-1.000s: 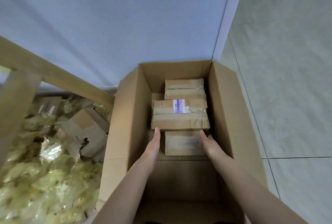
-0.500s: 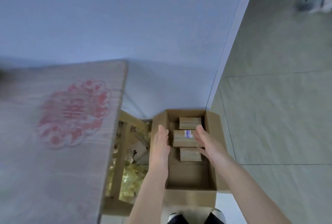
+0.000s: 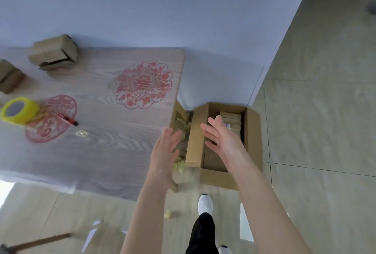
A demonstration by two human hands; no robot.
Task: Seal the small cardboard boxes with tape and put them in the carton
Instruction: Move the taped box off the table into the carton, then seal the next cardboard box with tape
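Here both hands are empty with fingers spread: the left hand [image 3: 165, 147] hangs beside the carton [image 3: 253, 131], over the table [image 3: 122, 152] edge, and the right hand [image 3: 222, 138] above the carton's open top. Small sealed boxes [image 3: 232, 120] lie inside the carton at its far end. Left of the carton, on the table, sit two unsealed small boxes [image 3: 54, 52] and a yellow tape roll [image 3: 19, 110].

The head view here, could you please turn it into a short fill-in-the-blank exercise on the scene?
1. The roll of tape on the table is ____ in colour.
2. The open carton stands on the ____.
3. Both the left hand and the right hand are ____, holding nothing.
4. The printed patterns on the table are ____.

Missing words: yellow; floor; open; red
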